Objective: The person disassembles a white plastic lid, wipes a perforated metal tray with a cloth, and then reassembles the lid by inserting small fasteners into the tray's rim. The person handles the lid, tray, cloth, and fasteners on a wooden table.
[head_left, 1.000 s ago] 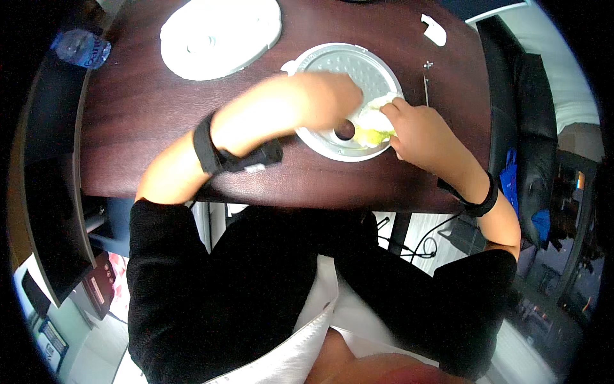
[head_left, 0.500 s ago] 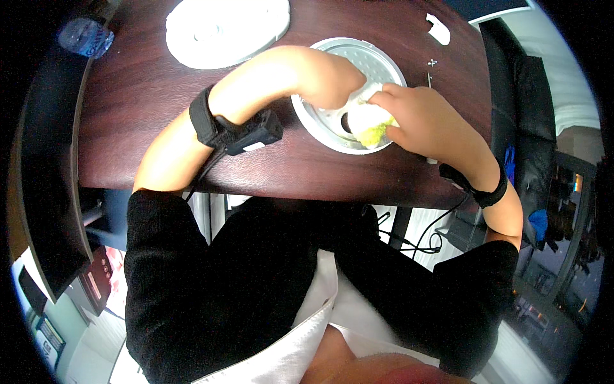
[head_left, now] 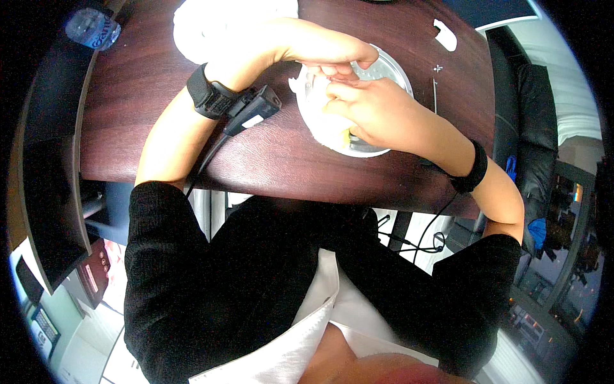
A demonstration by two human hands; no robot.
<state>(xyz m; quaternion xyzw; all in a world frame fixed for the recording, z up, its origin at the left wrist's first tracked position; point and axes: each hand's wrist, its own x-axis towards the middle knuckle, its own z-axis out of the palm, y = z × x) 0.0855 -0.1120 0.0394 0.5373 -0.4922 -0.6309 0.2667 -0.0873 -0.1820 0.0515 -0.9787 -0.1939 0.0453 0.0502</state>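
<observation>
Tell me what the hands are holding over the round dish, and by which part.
Both hands pinch a crumpled white sheet at its upper edge over the round dish; the exact grip is hidden.

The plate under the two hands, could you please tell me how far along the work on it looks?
Done: I cannot tell; the hands hide most of the plate. In hand: the left hand and right hand meet over it, fingers close together on something white; a yellowish bit shows at the near rim. Left: a second white thing lies untouched at the far edge of the dark wooden table.
</observation>
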